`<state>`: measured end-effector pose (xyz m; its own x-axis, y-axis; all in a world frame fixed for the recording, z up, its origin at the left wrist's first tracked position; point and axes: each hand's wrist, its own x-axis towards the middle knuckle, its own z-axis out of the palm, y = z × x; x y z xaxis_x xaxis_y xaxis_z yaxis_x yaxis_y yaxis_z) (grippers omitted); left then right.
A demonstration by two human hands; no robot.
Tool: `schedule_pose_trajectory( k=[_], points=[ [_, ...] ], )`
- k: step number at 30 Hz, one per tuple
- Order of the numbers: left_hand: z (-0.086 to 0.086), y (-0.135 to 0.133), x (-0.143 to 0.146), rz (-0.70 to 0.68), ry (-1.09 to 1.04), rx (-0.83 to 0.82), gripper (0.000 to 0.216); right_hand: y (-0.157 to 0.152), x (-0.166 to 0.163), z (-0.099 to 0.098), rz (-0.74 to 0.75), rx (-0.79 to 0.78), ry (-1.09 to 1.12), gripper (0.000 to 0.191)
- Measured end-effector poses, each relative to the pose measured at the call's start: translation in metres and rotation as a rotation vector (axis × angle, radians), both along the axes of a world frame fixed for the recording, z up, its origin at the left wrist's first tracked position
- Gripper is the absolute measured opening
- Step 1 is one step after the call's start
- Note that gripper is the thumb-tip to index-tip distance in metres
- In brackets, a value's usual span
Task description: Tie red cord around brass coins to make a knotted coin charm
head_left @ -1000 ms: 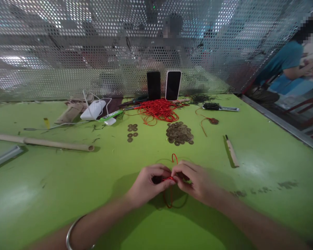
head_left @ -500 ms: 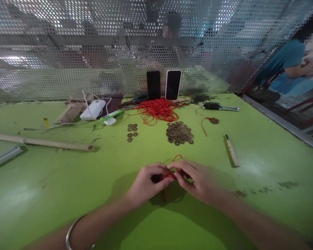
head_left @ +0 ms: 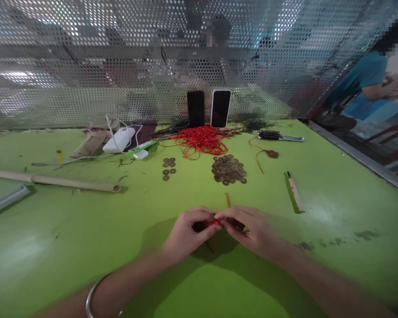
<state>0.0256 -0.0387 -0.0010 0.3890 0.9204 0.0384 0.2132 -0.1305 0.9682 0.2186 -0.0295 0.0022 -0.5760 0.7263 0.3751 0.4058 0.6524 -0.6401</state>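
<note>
Nearer than the coin heap (head_left: 228, 170), the left hand (head_left: 189, 230) pinches a red cord (head_left: 217, 222); the right hand (head_left: 254, 226) touches it, fingertips slightly parted, grip unclear. Behind the heap: tangled string (head_left: 204, 140); rightward, a hairbrush (head_left: 280, 136); leftward, loose coins (head_left: 166, 172).

Red cord (head_left: 217, 222), seemingly mostly hidden among fingers (head_left: 232, 214).

A thin, bright red cord (head_left: 217, 222) is gathered into a small bunch, pinched in the fingertips of the left hand (head_left: 188, 230) with those of the right hand (head_left: 252, 227) close against it, so its exact form is partly hidden. One short length pokes up almost straight beyond the right fingers, and a darker, blurred strand hangs below the bunch in shadow.
</note>
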Motion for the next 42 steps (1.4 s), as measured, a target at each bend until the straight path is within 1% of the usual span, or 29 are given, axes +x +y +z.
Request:
schedule_pose_trajectory(
  k=[3,7,11,15,20,23,26,31,34,36,40,42],
  points=[
    [0.001,-0.001,-0.001,0.048,-0.032,0.017,0.013,0.002,0.000,0.000,-0.011,-0.047,-0.001,0.023],
    [-0.001,0.000,-0.002,0.173,-0.030,0.041,0.014,0.006,0.001,-0.003,-0.070,-0.150,-0.038,0.036],
    [-0.003,0.002,-0.002,0.244,-0.022,0.042,0.015,0.008,0.001,-0.003,-0.085,-0.202,-0.008,0.035],
    [-0.003,0.002,-0.001,0.242,-0.030,0.014,0.015,0.009,0.001,-0.001,-0.098,-0.194,0.116,0.039],
    [-0.004,0.003,-0.002,0.262,-0.018,-0.040,0.018,0.013,0.000,-0.002,-0.113,-0.204,0.126,0.043],
    [-0.004,0.003,-0.002,0.277,-0.027,-0.037,0.019,0.013,0.000,-0.004,-0.096,-0.219,0.170,0.043],
    [-0.005,0.004,-0.001,0.299,-0.033,-0.037,0.018,0.014,0.001,-0.007,-0.111,-0.199,0.208,0.048],
    [-0.006,0.005,-0.002,0.278,-0.030,-0.060,0.020,0.018,0.003,-0.011,-0.125,-0.218,0.196,0.051],
    [-0.006,0.004,-0.003,0.293,-0.028,-0.048,0.021,0.017,0.005,-0.010,-0.127,-0.176,0.202,0.051],
    [-0.005,0.004,-0.003,0.300,-0.023,-0.039,0.021,0.016,0.005,-0.009,-0.142,-0.163,0.194,0.054],
    [-0.005,0.004,-0.002,0.278,-0.002,-0.036,0.021,0.016,0.002,-0.014,-0.155,-0.260,0.115,0.064],
    [-0.006,0.004,-0.001,0.280,-0.001,-0.032,0.021,0.017,0.000,-0.019,-0.147,-0.303,0.082,0.066]
  ],
)
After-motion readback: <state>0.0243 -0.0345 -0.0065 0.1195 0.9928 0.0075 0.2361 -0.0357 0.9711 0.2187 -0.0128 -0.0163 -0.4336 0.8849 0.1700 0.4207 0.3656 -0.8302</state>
